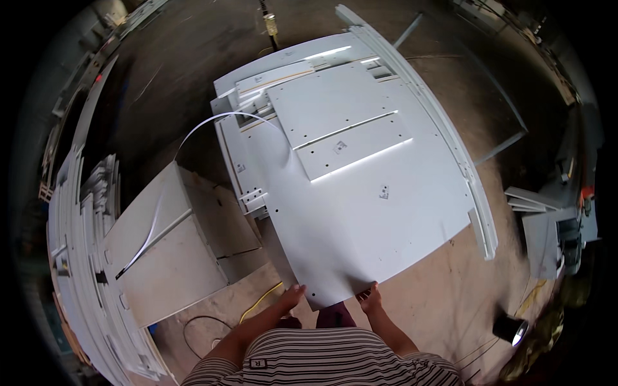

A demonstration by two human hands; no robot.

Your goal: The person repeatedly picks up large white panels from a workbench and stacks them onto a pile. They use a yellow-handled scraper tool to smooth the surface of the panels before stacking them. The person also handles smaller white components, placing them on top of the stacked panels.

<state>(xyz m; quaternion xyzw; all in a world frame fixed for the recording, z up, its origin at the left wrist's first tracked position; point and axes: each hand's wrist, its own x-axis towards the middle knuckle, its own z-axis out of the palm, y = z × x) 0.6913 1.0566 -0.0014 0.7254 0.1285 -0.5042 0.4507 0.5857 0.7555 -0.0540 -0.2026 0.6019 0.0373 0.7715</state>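
The big white board (pixel 335 231) lies flat before me, in the middle of my view, with its near corner down at 6 o'clock. I think it is stiff and rather heavy, because it is so wide. It looks smooth, so it may slip, and its corners could chip. Both sides of the near end look like the best place to hold it. A long white strip (pixel 444 132) runs along its 3 o'clock side. Smaller white boards (pixel 353 147) lie on it toward 12 o'clock and could slide if it tips.

My right hand (pixel 371 298) is at the board's 6 o'clock edge, its fingers bent around that edge and gripping it. My left hand (pixel 293 297) touches the 7 o'clock edge, close to the corner. Those fingertips are hidden, so I can't tell how tightly they close.
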